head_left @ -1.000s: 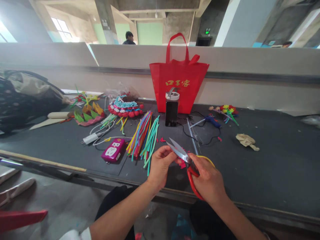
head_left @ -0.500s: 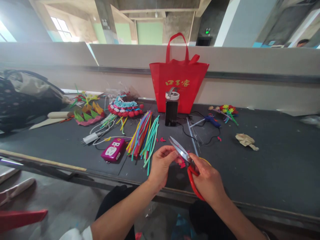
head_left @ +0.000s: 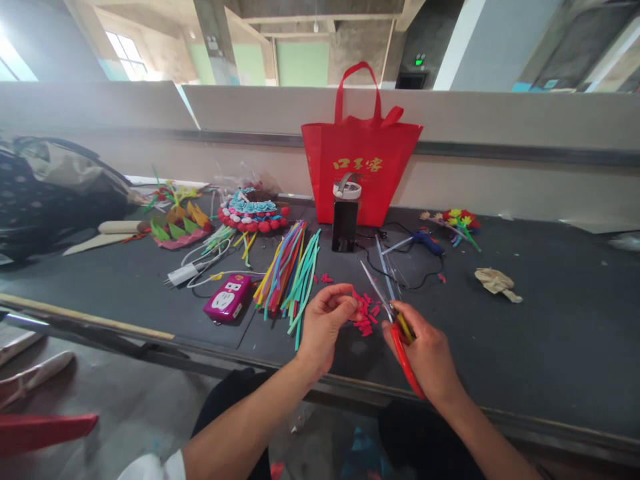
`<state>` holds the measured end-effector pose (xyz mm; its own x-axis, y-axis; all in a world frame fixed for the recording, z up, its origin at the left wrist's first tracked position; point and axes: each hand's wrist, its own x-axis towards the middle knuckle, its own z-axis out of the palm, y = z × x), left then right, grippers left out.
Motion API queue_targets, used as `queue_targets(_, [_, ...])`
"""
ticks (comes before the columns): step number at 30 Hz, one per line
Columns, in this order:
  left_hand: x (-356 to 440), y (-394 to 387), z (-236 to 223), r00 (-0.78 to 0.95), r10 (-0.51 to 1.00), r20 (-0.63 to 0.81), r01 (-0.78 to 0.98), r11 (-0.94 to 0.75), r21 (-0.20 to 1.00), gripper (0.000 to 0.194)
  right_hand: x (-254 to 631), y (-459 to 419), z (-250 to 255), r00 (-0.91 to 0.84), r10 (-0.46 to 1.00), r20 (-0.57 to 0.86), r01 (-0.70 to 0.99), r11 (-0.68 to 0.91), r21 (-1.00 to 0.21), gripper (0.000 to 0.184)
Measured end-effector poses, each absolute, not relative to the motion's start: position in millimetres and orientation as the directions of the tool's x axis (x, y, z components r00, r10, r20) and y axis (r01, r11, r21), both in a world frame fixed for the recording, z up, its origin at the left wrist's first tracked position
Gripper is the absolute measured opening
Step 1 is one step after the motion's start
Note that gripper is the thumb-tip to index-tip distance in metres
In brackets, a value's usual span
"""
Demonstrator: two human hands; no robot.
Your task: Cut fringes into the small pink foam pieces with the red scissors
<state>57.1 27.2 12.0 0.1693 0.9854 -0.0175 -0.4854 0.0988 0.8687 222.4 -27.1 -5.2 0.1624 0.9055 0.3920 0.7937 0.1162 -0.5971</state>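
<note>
My right hand grips a pair of scissors with red and yellow handles. Its blades point up and to the left and look nearly closed. To the left, my left hand is pinched at the fingertips; whatever is in the pinch is too small to make out against the red behind it. Beyond and beside those fingertips lies a pile of small red cut pieces on the dark table. A bundle of colourful pipe cleaners lies left of my left hand, with loose turquoise ones on its near side.
A black phone leans against a bottle, before a red bag. A blue glue gun with its cord, a crumpled beige piece and craft flowers lie to the right. Left are a purple power strip and a white charger.
The scissors have moved away from my left fingertips, to the right and slightly down, and turned steeper. The red pile shows more fully. My left hand stays pinched in nearly the same place.
</note>
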Motion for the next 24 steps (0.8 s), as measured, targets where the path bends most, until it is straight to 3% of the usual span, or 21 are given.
queue_targets(4, [51.5,39.2,6.4,0.117,0.993,-0.005,-0.348,0.045,0.937,0.025,222.2,-28.3,-2.3,0.176,0.913,0.369,0.78,0.099,-0.617,0.032])
queue_targets(8, [35.4,67.3,-0.6,0.075,0.981,0.181,0.057,-0.186,0.981,0.011,227.4,-27.0,0.8,0.214,0.916,0.34,0.775,0.053,-0.63,0.033])
queue_targets(10, [26.6,82.9,-2.4,0.111,0.941,0.319,0.323,-0.338,0.884,0.012,230.6,-26.3,2.1,0.231,0.915,0.332,0.769,0.037,-0.639,0.034])
queue_targets(12, [20.2,95.6,-3.0,0.171,0.915,0.367,0.56,-0.396,0.728,0.017,233.5,-25.8,3.0,0.247,0.911,0.33,0.761,0.029,-0.648,0.034])
queue_targets(18, [16.7,105.1,-4.5,0.202,0.913,0.355,0.677,-0.392,0.623,0.022,241.1,-25.6,2.8,0.248,0.909,0.335,0.763,0.03,-0.646,0.035])
queue_targets(24, [17.1,95.4,-3.6,0.339,0.858,0.386,0.714,-0.502,0.488,0.02,247.0,-25.3,2.2,0.27,0.899,0.346,0.754,0.026,-0.656,0.038])
